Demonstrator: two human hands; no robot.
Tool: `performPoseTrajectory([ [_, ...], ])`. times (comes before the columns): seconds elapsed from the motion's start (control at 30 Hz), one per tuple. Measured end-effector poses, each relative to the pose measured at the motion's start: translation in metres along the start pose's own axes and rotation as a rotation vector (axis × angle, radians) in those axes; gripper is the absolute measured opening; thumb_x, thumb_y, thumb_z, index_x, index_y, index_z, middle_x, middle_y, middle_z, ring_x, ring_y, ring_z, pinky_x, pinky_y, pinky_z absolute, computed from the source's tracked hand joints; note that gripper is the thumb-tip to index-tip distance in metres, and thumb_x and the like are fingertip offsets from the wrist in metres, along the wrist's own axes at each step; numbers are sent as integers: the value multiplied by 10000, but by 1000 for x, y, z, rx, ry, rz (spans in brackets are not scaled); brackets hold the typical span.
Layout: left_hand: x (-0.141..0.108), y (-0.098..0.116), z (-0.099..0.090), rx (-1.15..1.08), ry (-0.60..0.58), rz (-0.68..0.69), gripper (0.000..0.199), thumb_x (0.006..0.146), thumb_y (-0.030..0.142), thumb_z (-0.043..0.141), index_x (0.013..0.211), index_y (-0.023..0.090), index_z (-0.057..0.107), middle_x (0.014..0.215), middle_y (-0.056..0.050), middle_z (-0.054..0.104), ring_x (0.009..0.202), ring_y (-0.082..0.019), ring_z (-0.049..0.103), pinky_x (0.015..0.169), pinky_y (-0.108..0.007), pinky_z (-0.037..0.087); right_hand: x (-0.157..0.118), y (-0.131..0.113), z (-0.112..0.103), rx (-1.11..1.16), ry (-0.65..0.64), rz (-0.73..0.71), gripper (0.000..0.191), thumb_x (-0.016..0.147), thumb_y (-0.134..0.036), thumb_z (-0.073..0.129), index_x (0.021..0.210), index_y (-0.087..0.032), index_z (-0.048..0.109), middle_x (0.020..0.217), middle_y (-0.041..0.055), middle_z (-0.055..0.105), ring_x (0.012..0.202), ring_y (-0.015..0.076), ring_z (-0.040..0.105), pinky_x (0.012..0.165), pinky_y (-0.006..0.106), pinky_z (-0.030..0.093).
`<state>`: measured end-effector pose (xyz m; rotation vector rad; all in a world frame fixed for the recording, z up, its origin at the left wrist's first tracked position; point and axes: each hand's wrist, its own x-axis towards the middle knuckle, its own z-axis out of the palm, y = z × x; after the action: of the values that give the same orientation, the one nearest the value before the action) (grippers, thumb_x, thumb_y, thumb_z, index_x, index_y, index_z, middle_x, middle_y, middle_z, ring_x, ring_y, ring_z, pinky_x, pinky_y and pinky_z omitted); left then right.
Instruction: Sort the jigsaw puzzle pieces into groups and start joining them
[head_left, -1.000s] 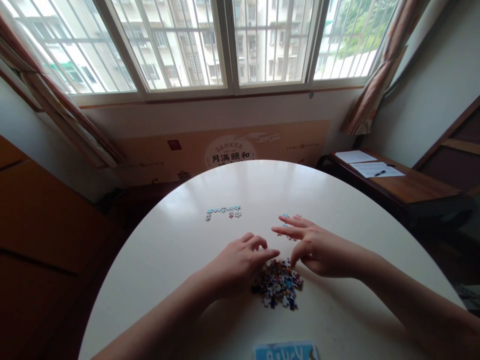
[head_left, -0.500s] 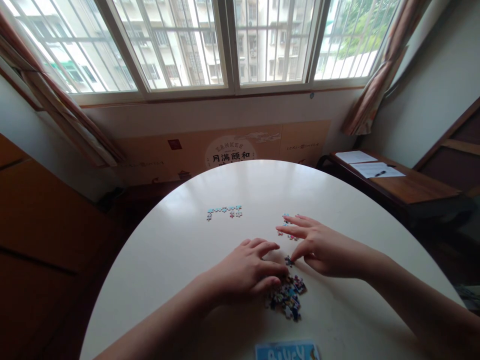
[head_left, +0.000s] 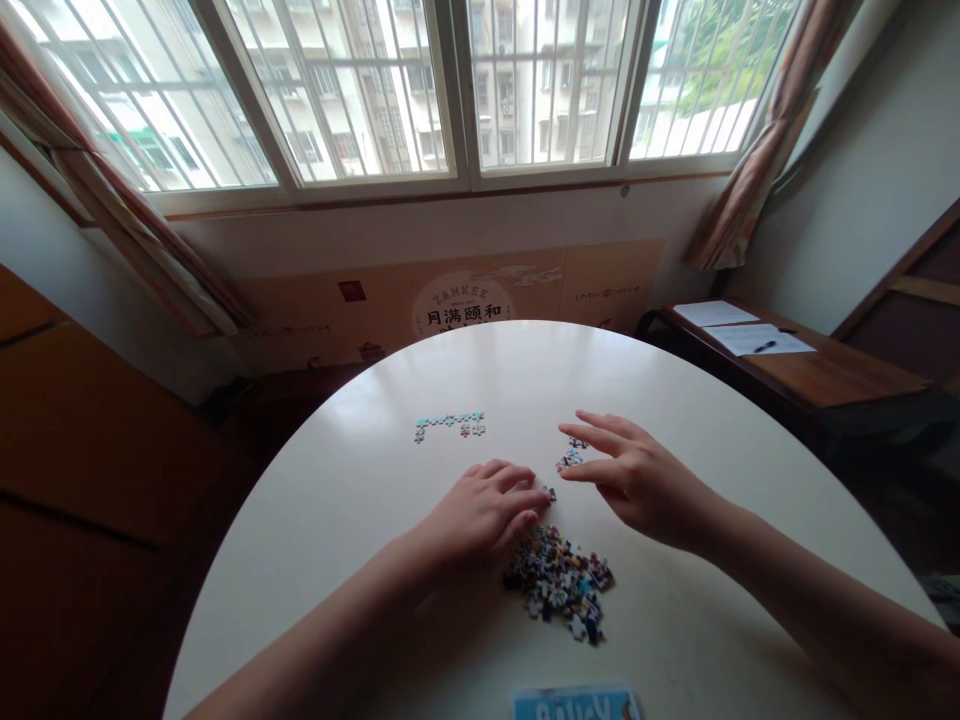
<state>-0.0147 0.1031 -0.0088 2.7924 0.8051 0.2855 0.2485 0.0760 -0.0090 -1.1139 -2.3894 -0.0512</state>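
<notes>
Beside the loose puzzle pile [head_left: 562, 582], my left hand [head_left: 491, 508] rests low over the white table, its fingertips at a small dark puzzle piece [head_left: 550, 494]. Whether those fingers grip the piece is unclear. My right hand [head_left: 637, 475] has its fingers spread over a small group of pieces [head_left: 571, 457], part of which it hides. Farther back and to the left lies a joined strip of light-blue-edged pieces [head_left: 450, 420], with a few pieces just below it.
A blue printed card or box [head_left: 576, 703] lies at the near edge of the round table [head_left: 315, 500]. Behind the table are a printed panel [head_left: 390, 300] and barred windows. A wooden desk [head_left: 855, 365] with papers [head_left: 757, 338] and pens stands at the right.
My left hand has drawn back left, uncovering more of the pile. My right hand has lifted off the dark piece and shifted slightly. A dark piece now lies farther left, by my left fingertips.
</notes>
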Motion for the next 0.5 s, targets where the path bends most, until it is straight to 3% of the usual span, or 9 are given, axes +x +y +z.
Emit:
performPoseTrajectory([
  [0.1,-3,2,-7,84,16,-110,305,1026,304,444,1197,249,690,1215,-81,673,1108,-262,585,963,-434,494,1,0,-3,30,72,-1,422,830,9,550,1007,-281,800,1369,64,659,1366,319,518,1069,583,479],
  [0.27,-19,-13,-30,244,-117,-499,246,913,141,513,816,173,737,868,-99,711,786,-239,661,689,-331,497,0,1,2,92,70,-13,418,855,10,502,990,-266,786,1303,58,699,1303,283,580,1020,545,535],
  [0.37,-24,-29,-39,276,-99,-611,238,848,96,545,740,175,742,823,-112,727,742,-252,667,678,-338,484,-2,1,5,127,64,-16,429,843,17,499,986,-273,781,1275,45,714,1279,269,603,1013,535,546],
  [0.5,-22,-47,-38,270,-21,-649,249,865,129,556,806,213,783,875,-93,755,821,-253,683,733,-333,491,-2,2,6,137,66,-19,427,835,15,490,977,-268,777,1262,47,720,1267,270,613,1000,532,557],
])
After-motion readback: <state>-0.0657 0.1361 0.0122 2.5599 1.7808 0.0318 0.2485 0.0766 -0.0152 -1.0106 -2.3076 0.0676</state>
